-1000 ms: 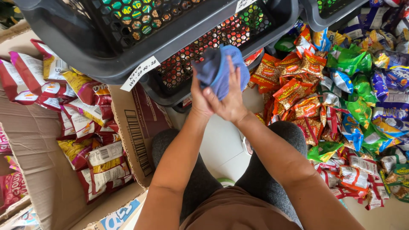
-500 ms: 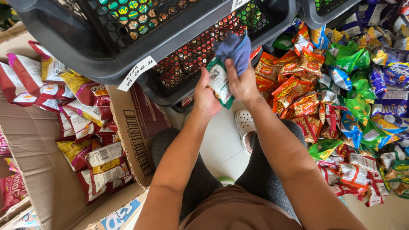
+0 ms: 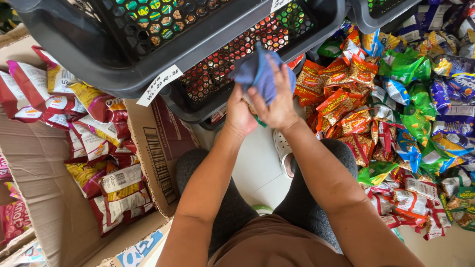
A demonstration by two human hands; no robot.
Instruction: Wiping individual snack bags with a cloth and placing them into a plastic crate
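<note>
My right hand (image 3: 278,106) presses a crumpled blue cloth (image 3: 260,74) over a small snack packet that my left hand (image 3: 240,114) holds from the left. Only a green edge of the packet (image 3: 261,121) peeks out below my right palm; the rest is hidden by cloth and fingers. Both hands are raised in front of the lower black plastic basket (image 3: 232,84), just above my knees.
Two stacked black perforated baskets (image 3: 99,59) of snacks hang over the top. An open cardboard box (image 3: 158,148) with red and yellow snack bags sits left. A pile of orange, green and blue packets (image 3: 396,109) covers the floor right. A white sandal (image 3: 283,151) lies between my legs.
The green packet was exposed in my left hand half a second ago; my right hand has since brought the blue cloth down over it, covering it again.
</note>
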